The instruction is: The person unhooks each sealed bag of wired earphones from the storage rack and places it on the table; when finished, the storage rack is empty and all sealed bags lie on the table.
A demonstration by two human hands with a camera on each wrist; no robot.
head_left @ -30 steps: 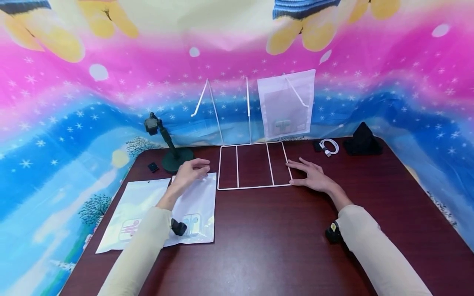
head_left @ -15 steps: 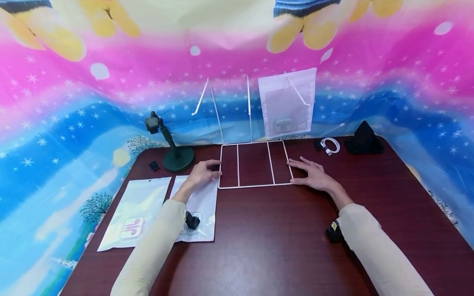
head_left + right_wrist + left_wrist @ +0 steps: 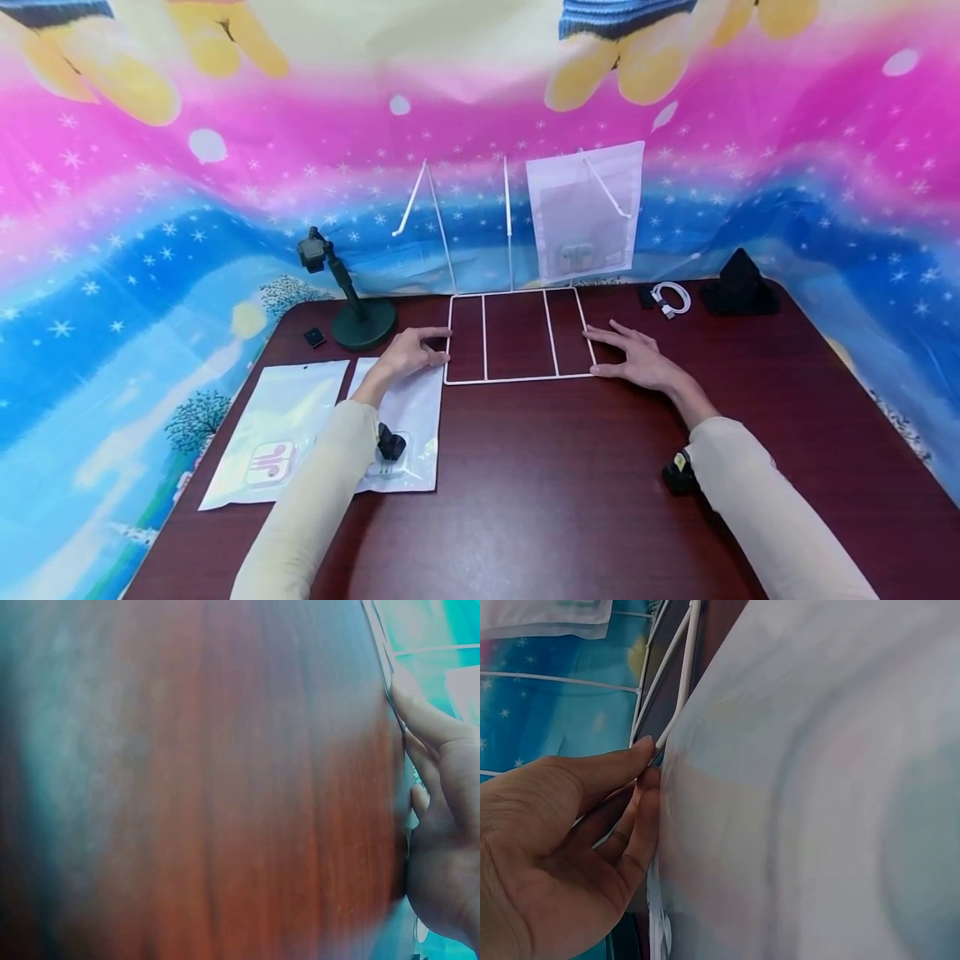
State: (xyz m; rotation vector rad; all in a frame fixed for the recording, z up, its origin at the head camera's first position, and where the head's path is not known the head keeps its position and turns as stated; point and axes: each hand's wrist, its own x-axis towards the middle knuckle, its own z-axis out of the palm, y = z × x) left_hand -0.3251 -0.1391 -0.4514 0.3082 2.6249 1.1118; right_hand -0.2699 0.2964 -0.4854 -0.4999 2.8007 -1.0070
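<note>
A white wire display rack (image 3: 504, 381) lies with its flat base on the table and hooked arms rising at the back. On its right arm hangs a white pouch (image 3: 585, 200) with a small earphone case showing through. My left hand (image 3: 408, 352) touches the base's left side wire, thumb and fingers apart; in the left wrist view the thumb (image 3: 622, 765) meets the wire's bent corner. At the opposite side wire rests my right hand (image 3: 633, 358), fingers extended and spread. Under the left forearm lies a second pouch (image 3: 420, 417), partly covered.
Another earphone pouch (image 3: 300, 400) lies farther left. Behind it stand a dark green stand (image 3: 360, 321) and a small black square (image 3: 314, 337). At the back right are a coiled white cable (image 3: 671, 298) and a black wedge-shaped holder (image 3: 740, 287). A printed curtain (image 3: 480, 108) encloses the table.
My left hand has moved right, from above the pouch to the rack's left side wire. The right hand stays at the right side wire.
</note>
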